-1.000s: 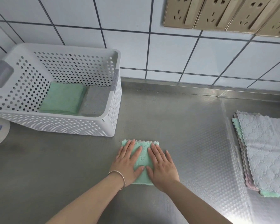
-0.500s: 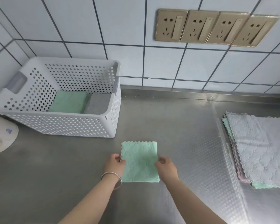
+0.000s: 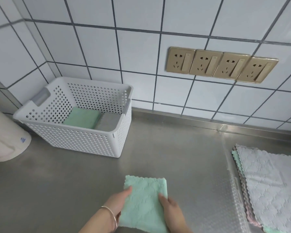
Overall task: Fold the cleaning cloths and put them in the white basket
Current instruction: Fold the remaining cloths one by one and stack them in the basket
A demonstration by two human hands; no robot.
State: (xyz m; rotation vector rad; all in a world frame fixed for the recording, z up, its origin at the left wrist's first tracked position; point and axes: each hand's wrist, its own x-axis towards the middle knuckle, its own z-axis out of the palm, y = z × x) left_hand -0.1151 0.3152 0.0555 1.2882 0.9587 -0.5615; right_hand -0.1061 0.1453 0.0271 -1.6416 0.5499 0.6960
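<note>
folded cloth, basket and stack

your folded green cloth (image 3: 145,200) sits square at near centre. the white perforated basket (image 3: 84,140), far left, holds a green fold (image 3: 81,119) beside a grey one (image 3: 108,121). unfolded cloths (image 3: 269,184) lie stacked right.

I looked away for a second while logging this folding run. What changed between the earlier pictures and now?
Both hands stopped pressing flat on the folded mint-green cleaning cloth and took hold of it: the left hand and right hand now grip its side edges and appear to lift it. Unchanged: the white perforated plastic basket holding a green and a grey folded cloth, and the stack of unfolded cloths.
</note>
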